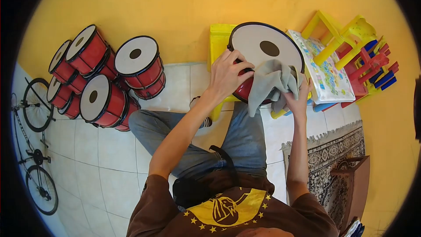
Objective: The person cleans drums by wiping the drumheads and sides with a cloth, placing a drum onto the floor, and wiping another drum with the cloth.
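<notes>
In front of me a red drum (242, 88) with a white head and a dark round patch rests tilted on a yellow plastic stool or chair (218, 44). My left hand (227, 73) grips the drum's black rim and side at the left, fingers bent around it. A grey cloth (274, 81) is bunched in my right hand (297, 98) and drapes over the near right part of the drum, hiding some of its side. The right fingers are partly covered by the cloth.
Several red drums (98, 101) stand grouped on the tiled floor at the left, with a bicycle (35, 149) beyond them. At the right are a patterned children's table (324, 70), a stacked yellow chair (351, 35), a fringed rug (329, 162) and a brown wooden piece (357, 184).
</notes>
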Available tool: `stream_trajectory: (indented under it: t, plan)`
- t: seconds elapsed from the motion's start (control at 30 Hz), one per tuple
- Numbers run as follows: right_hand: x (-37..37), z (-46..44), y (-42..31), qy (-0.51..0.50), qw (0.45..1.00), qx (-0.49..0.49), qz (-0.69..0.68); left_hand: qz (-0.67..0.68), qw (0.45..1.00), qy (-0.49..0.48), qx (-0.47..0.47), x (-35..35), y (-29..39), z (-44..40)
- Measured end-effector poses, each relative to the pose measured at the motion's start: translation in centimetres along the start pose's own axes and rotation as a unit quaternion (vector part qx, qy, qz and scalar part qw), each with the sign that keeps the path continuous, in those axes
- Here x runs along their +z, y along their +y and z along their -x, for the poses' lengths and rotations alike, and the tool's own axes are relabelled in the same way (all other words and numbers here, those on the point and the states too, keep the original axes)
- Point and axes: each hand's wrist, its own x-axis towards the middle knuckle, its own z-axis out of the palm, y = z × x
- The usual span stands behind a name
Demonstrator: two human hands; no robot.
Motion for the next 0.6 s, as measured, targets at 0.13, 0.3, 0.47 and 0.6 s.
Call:
stream_trajectory:
  t: [0.13,0.3,0.47,0.6]
  plan:
    - [-0.6,-0.5,-0.7,-0.032,0.994,0.06,-0.083,-0.028,1.0,0.007,-0.008,0.0,0.6,0.1]
    - [-0.2,-0.5,0.1,-0.08,0.983,0.113,-0.119,-0.055,0.998,0.006,0.0,-0.1,0.6,-0.2]
    - [-0.8,-1.0,-0.8,-0.106,0.983,0.122,-0.083,-0.064,0.998,0.018,0.001,0.3,1.0,-0.2]
    - [0.1,-0.8,-1.6,-0.079,0.993,0.078,-0.033,-0.078,0.996,0.045,0.0,1.6,1.5,0.1]
